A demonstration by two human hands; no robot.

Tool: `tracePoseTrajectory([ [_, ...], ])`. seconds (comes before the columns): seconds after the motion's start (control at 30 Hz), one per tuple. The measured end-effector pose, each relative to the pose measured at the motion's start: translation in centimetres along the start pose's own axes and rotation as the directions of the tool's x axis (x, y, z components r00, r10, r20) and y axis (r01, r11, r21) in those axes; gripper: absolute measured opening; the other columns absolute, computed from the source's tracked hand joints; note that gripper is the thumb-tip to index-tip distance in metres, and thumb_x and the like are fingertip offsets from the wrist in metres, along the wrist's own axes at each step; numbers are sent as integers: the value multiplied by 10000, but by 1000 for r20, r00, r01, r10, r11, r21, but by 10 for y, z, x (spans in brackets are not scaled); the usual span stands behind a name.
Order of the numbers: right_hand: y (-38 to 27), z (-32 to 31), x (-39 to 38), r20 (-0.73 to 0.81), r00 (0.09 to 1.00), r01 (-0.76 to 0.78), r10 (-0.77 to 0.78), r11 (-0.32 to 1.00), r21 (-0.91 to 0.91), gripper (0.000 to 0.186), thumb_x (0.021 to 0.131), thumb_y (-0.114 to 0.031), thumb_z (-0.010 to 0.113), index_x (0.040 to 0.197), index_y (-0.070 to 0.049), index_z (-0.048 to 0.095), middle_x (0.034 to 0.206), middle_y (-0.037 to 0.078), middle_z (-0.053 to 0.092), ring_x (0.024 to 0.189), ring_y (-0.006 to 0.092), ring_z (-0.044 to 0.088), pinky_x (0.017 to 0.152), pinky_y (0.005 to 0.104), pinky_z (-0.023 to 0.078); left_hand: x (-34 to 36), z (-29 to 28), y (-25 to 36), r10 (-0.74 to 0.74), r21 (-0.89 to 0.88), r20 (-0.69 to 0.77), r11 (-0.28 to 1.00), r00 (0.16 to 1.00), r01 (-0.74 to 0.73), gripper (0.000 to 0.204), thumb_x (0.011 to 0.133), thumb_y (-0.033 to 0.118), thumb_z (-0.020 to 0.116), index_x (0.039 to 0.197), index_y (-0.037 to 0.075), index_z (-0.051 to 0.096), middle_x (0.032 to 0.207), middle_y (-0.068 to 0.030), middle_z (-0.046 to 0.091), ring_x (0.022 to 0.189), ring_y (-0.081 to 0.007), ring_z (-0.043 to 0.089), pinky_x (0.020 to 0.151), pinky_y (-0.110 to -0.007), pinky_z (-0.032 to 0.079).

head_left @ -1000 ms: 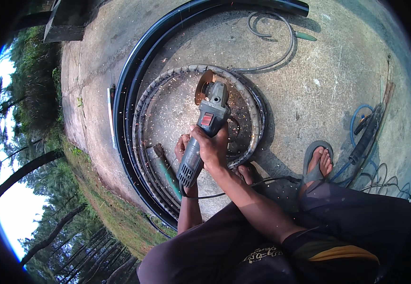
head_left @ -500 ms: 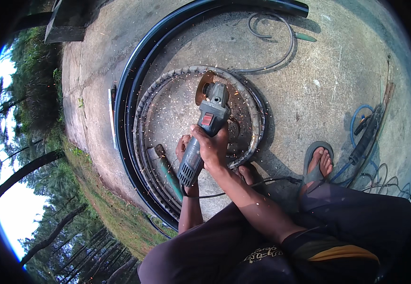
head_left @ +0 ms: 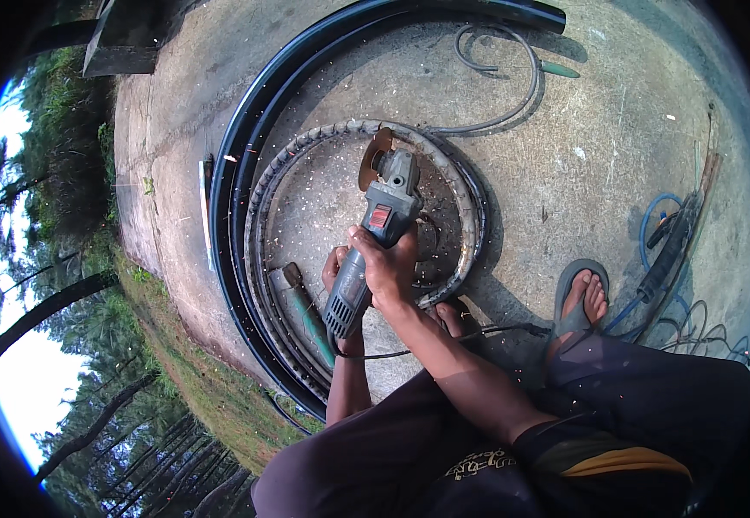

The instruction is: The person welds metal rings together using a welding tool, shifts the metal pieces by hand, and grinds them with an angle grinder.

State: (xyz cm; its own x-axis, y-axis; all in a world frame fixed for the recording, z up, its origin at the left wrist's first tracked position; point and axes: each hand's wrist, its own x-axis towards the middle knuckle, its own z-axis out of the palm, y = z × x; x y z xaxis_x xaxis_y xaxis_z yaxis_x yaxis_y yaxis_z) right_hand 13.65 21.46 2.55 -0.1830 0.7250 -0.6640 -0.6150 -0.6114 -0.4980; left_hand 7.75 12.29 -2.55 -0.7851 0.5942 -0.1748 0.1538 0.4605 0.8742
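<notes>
My right hand (head_left: 391,269) is wrapped around the grey body of an angle grinder (head_left: 390,205), near its red switch. The grinder's brown disc (head_left: 376,161) stands at the far upper part of a worn ring with ridged edges (head_left: 299,145) lying on the ground. Whether the disc touches the ring, I cannot tell. My left hand (head_left: 334,266) is curled beside and below the grinder, mostly hidden by it; what it grips does not show. Left of it lies a green-handled tool (head_left: 308,319) with a dark metal end. Small sparks or specks fly about.
A long black curved strip (head_left: 228,173) bends around the ring's left and far sides. A thin hose (head_left: 530,95) with a green end (head_left: 558,69) lies at the far right. Blue hose and cables (head_left: 651,259) lie beyond my sandalled foot (head_left: 580,302). The grinder's cord (head_left: 478,331) runs rightward.
Fewer sparks show around the disc and the ring than before. The grinder and both hands stay almost in place, with a very slight shift to the right.
</notes>
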Motion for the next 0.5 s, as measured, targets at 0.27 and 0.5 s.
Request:
tracePoseTrajectory([
  [0.27, 7, -10, 9, -42, 999, 24, -29, 993, -118, 487, 814, -55, 805, 1182, -34, 487, 929, 54, 610, 758, 136, 619, 716, 316, 539, -4, 10, 8, 63, 29, 1, 998, 998, -63, 456, 1083, 415, 514, 775, 79, 528, 711, 11, 504, 676, -92, 445, 609, -301, 389],
  [0.5, -5, 4, -3, 12, 995, -104, 104, 995, -14, 501, 810, -59, 808, 1192, -33, 484, 937, 61, 616, 766, 149, 633, 713, 324, 541, 5, -12, -21, -36, -29, 86, 999, 996, 38, 435, 1086, 405, 505, 802, 78, 545, 746, -6, 528, 715, -93, 467, 647, -306, 418],
])
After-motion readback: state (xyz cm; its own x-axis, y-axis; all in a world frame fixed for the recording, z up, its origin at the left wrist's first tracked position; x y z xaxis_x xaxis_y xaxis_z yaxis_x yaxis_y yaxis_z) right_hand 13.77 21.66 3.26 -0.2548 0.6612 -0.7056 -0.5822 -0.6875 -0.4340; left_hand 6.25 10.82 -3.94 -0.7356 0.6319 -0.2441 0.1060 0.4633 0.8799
